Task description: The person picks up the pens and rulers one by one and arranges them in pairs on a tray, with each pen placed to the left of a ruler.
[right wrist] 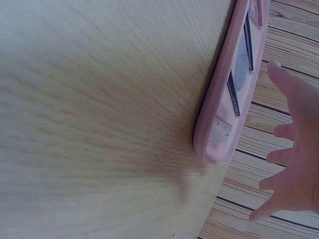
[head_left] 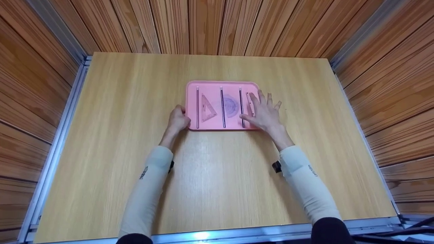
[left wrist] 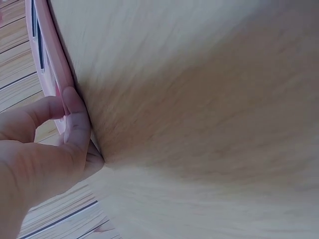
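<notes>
A pink tray point(head_left: 222, 82) lies on the table, its left edge pinched between the thumb and fingers of my left hand point(head_left: 178, 119). The left wrist view shows these fingers point(left wrist: 77, 122) curled around the tray's rim point(left wrist: 56, 55). My right hand point(head_left: 266, 113) is spread over the tray's right end, fingers apart, holding nothing. In the tray lie three slim dark pencils point(head_left: 222, 106), a clear triangular set square point(head_left: 206, 117), a bluish round protractor point(head_left: 231, 105) and a short clear ruler point(head_left: 250, 104). My right hand partly covers the ruler and the rightmost pencil point(head_left: 241, 98).
The wooden table point(head_left: 217, 183) extends all around the tray. Wood-plank walls point(head_left: 203, 27) stand behind and at both sides. A metal rail point(head_left: 203, 235) runs along the front edge, with dark cables point(head_left: 403, 232) at the lower right.
</notes>
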Action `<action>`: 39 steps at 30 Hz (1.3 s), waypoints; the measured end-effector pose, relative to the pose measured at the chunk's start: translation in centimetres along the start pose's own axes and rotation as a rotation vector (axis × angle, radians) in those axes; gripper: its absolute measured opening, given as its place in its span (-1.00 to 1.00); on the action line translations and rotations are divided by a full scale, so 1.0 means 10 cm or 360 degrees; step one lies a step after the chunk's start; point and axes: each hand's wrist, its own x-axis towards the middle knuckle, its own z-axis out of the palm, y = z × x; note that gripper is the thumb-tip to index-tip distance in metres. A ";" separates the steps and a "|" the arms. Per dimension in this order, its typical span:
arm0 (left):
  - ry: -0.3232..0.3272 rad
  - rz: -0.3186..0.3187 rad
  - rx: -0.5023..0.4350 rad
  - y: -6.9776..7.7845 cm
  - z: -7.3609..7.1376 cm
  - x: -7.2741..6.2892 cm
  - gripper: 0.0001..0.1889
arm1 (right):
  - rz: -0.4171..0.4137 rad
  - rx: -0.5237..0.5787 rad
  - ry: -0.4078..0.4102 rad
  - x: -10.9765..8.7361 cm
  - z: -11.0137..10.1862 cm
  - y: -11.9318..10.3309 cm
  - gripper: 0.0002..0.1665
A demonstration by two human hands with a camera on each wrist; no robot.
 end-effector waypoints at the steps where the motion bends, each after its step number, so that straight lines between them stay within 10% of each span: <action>1: 0.0007 0.0003 -0.0003 -0.01 -0.01 0.00 -0.61 | 0.0000 0.0004 -0.0004 0.00 0.00 -0.01 0.18; 34: 0.0190 0.0045 0.0129 0.13 0.06 0.12 -0.59 | -0.0008 0.0066 -0.0005 -0.10 0.05 0.05 0.16; 39: 0.0212 0.0174 0.0458 0.07 0.06 0.07 -0.50 | -0.0073 0.0158 0.0055 -0.17 0.11 0.09 0.14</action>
